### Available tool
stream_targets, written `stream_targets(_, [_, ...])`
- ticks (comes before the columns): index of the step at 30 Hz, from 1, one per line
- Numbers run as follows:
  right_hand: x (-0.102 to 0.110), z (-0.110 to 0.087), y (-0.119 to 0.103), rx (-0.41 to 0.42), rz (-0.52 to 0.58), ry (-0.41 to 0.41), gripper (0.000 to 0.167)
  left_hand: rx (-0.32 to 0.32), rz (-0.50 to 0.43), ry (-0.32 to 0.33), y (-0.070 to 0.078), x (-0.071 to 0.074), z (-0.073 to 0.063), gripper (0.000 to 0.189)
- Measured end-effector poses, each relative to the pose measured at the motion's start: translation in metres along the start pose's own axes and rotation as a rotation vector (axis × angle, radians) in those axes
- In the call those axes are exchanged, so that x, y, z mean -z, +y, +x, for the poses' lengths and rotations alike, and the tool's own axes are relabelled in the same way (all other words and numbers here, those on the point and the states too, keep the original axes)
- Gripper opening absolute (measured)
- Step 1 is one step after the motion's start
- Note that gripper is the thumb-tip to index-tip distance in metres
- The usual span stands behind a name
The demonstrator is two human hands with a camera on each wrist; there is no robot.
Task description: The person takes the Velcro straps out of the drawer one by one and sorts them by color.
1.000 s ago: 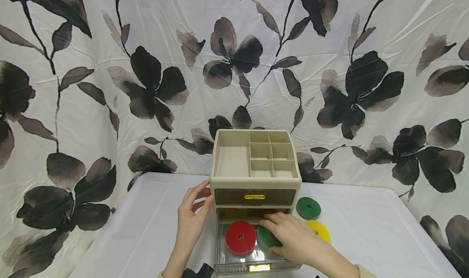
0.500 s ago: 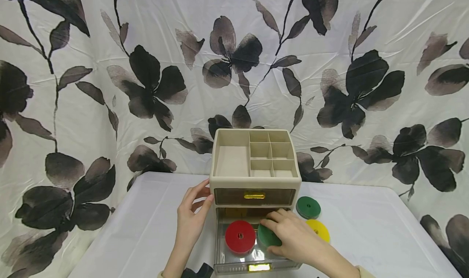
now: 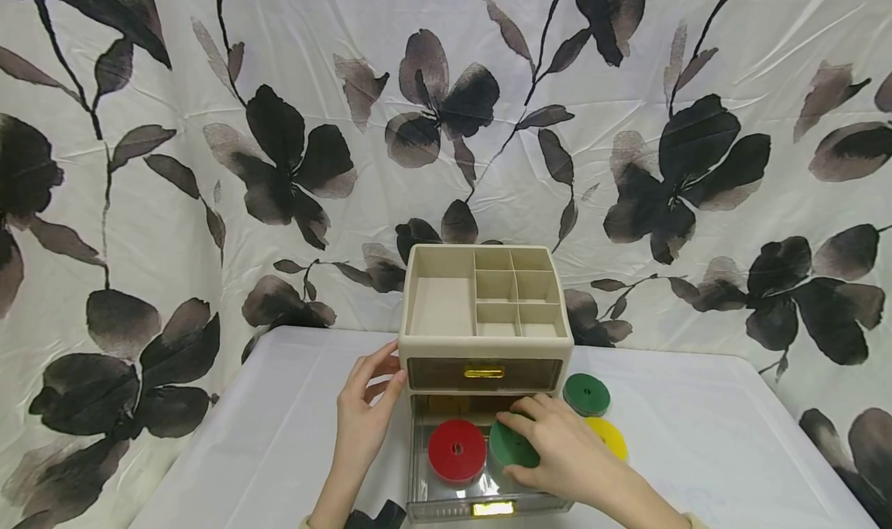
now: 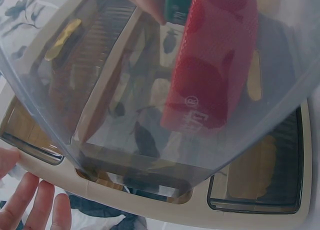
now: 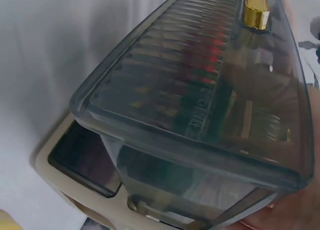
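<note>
A green disc-shaped roll [image 3: 512,445] lies in the pulled-out clear drawer [image 3: 446,509], at its right side. My right hand [image 3: 560,451] holds it by the rim, fingers at the far edge and thumb at the near edge. Left of it sits a red roll [image 3: 457,451] with a small centre hole; the left wrist view shows pale lettering on its side through the drawer wall. My left hand [image 3: 365,409] rests its fingertips against the left side of the cream organizer [image 3: 488,348]. Through the drawer front [image 5: 165,80], the rolls appear blurred.
A second green roll [image 3: 587,395] and a yellow roll [image 3: 608,437] lie on the white table [image 3: 704,436], right of the organizer. The shallower upper drawer [image 3: 446,376] is closed. A black object [image 3: 376,517] shows at the near edge. Floral cloth [image 3: 488,188] hangs behind.
My right hand has shifted slightly right and away from me at the green roll, and more of the roll's top shows. The left hand has stayed in place.
</note>
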State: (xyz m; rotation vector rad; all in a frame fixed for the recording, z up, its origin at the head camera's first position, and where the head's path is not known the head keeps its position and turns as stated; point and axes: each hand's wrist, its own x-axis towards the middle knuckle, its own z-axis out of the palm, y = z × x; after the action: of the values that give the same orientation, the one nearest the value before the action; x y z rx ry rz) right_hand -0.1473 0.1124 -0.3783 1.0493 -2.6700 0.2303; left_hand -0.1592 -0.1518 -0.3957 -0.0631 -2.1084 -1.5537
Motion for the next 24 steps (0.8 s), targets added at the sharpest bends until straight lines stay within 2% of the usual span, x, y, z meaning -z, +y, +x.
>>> stream_targets(16, [0.005, -0.007, -0.002, -0.057, 0.016, 0.181, 0.056, 0.011, -0.005, -0.001, 0.004, 0.0, -0.001, 0.043])
stream_targets(24, [0.011, -0.013, -0.005, -0.112, 0.016, 0.221, 0.057, 0.009, -0.003, 0.002, 0.003, 0.0, -0.001, 0.044])
